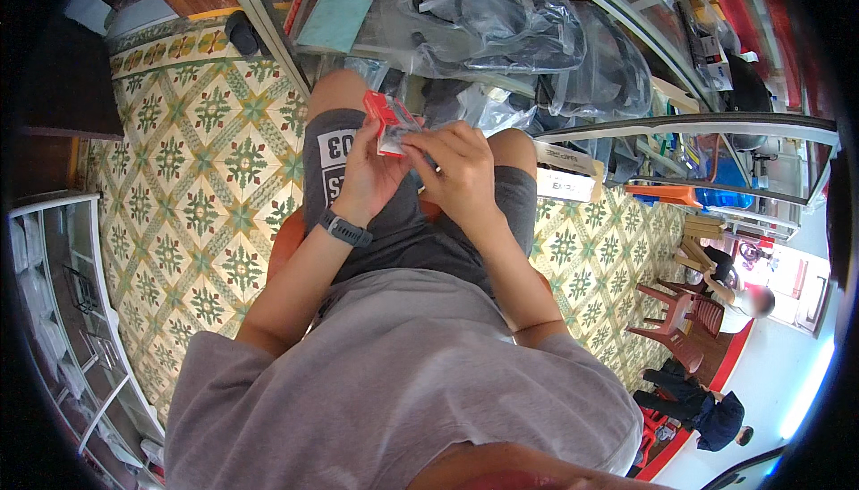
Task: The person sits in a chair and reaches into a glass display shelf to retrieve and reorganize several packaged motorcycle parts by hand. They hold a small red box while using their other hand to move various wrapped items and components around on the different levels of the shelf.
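A small flat red-and-white package (383, 110) is held up over my lap, between my knees. Around its lower left side are the fingers and thumb of my left hand (374, 177), closed on it. My right hand (462, 172) meets it from the other side, with thumb and fingers pinched together at the package's near right edge. Those fingertips cover part of the package. Whether they grip the package itself or something small at its edge, I cannot make out.
Ahead stands a glass display case (617, 123) holding plastic-wrapped dark parts (501, 16) and a pale green sheet (335, 21). A white box (565, 186) lies by my right knee. Red plastic chairs (671, 320) and two people are far right; a glass-fronted cabinet (89, 329) is left.
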`<state>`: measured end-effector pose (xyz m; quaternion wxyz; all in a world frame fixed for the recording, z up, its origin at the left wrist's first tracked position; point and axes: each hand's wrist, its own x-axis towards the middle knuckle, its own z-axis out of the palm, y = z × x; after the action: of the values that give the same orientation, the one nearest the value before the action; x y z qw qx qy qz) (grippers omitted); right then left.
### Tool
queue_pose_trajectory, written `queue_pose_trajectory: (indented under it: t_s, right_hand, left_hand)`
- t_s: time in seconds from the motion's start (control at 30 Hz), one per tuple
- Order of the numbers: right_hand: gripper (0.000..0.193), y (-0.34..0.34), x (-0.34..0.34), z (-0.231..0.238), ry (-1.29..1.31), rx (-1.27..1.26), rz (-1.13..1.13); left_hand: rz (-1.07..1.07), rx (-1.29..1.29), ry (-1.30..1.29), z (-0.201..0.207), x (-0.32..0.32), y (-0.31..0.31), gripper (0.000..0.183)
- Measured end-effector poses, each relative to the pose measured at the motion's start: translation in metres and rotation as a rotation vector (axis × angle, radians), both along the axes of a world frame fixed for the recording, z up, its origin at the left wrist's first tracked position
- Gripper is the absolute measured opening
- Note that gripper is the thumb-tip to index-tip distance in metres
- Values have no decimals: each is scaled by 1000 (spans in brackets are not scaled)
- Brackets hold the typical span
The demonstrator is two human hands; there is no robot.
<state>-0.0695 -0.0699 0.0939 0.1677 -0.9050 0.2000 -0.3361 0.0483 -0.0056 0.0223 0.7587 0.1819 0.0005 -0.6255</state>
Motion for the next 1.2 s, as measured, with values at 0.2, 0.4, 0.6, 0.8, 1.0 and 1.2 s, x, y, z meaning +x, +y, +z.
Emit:
queue_pose_trajectory:
  t_s: [0.2,0.4,0.6,0.8,1.0,1.2]
  right_hand:
    - [31,9,11,4,194,-78,-13]
    - [39,12,12,-17,13,6,-8]
    - [40,10,20,-11,146,-124,-8]
    - [43,11,16,-10,117,-95,-17]
    - [35,3,8,-30,39,17,-32]
    - [28,13,10,-20,-60,49,-173]
  left_hand:
    - [-10,-5,104,-9,5,2,39]
    - [67,70,81,4,3,1,34]
    - [65,62,86,-21,1,4,32]
    - [10,29,84,-8,5,0,28]
    - [73,40,55,-8,2,-1,36]
    - [30,-16,59,-6,3,2,36]
